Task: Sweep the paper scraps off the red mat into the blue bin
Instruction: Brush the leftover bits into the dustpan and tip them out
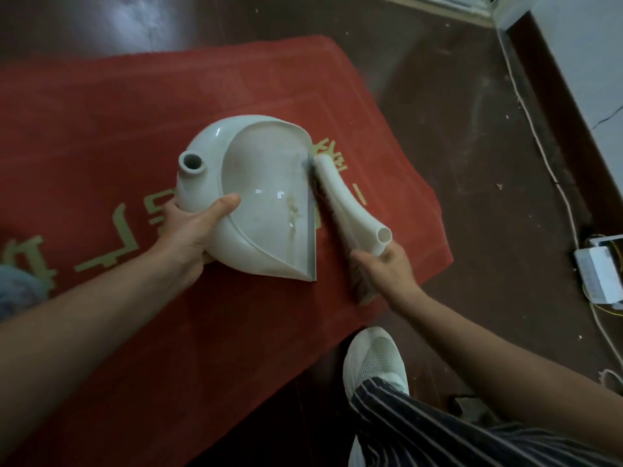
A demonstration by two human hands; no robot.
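Note:
A red mat [101, 129] with gold characters lies on the dark floor. My left hand [192, 227] grips the near rim of a white dustpan [256, 170], which rests on the mat with its grey lip facing right. A few small paper scraps [279, 195] and some dust lie inside the pan. My right hand [387, 264] holds a white hand brush [340, 197] by its handle. The brush lies along the pan's lip, bristles against it. The blue bin is out of view.
My white shoe [376, 362] and striped trouser leg [438, 433] stand on the floor just off the mat's near right edge. A white cable [539, 143] runs along the wall to a white box [596, 274] at right.

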